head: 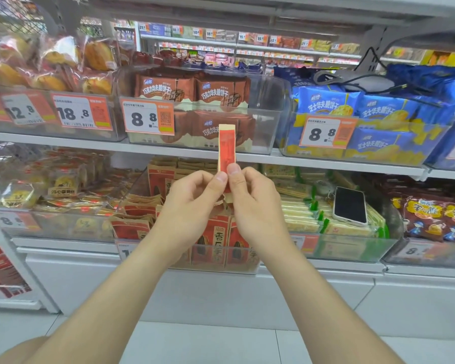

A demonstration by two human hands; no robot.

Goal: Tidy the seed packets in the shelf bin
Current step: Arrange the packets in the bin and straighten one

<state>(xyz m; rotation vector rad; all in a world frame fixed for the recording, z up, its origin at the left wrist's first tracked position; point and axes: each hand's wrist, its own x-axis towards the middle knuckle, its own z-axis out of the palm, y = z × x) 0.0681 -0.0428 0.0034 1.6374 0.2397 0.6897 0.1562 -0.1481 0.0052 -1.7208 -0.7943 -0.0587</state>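
A red and cream seed packet (pixel 227 147) stands upright and edge-on in front of me, raised above the clear shelf bin (pixel 132 195). My left hand (pixel 195 198) and my right hand (pixel 250 203) both pinch its lower part between thumb and fingers, thumbs touching. Below the hands, the bin holds several more red and tan seed packets (pixel 139 214); some stand upright at the front, others lie loosely stacked at the left and back.
A phone (pixel 350 206) lies on green-and-cream packets in the bin to the right. Bins of brown biscuit packs (pixel 192 90) and blue biscuit packs (pixel 326 101) fill the shelf above. Price tags line the bin fronts. White floor tiles lie below.
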